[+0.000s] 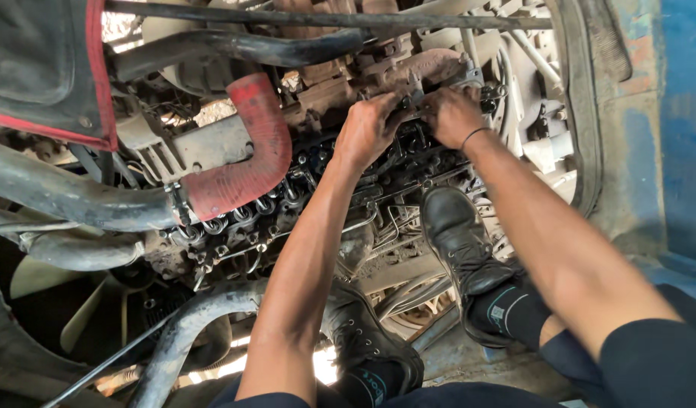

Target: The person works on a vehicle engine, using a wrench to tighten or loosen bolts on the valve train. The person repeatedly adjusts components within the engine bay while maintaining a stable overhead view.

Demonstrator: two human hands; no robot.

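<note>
I look down into an open, oil-blackened engine (303,204) with exposed valve springs in a row. Both arms reach to its far end. My left hand (369,127) and my right hand (452,113) are closed around a small dark metal part (413,100) on top of the engine, fingers meeting over it. What exactly they grip is hidden by the fingers. A thin band circles my right wrist. My two black boots (457,234) stand on the engine's side parts.
A red rubber hose elbow (246,155) curves over the engine's left side, joined to a grey pipe (68,200). A fan (76,302) lies lower left. A black bar (325,17) crosses the top. A blue painted body panel (684,128) rises at right.
</note>
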